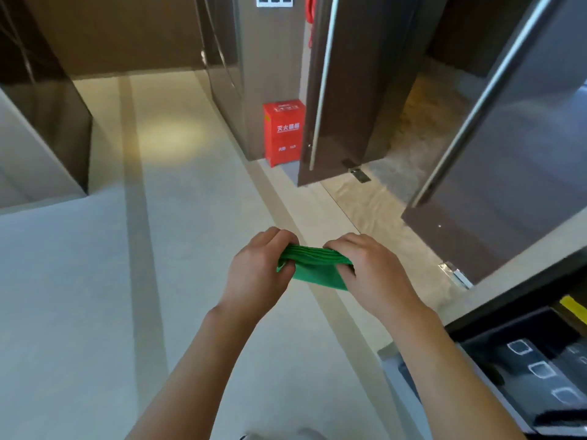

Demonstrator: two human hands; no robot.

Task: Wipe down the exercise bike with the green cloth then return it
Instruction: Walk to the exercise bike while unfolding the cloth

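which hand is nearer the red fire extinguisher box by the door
Left. The left hand grips the green cloth almost straight below the red box; the right hand grips the cloth's other end, further off to the right.

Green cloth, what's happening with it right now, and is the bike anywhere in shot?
A person holds the folded green cloth in front of them, the left hand gripping one end and the right hand the other. They stand on a pale tiled floor facing open glass doors, with a red fire extinguisher box against the wall beyond. No exercise bike is in view, so no wiping is going on at this moment.
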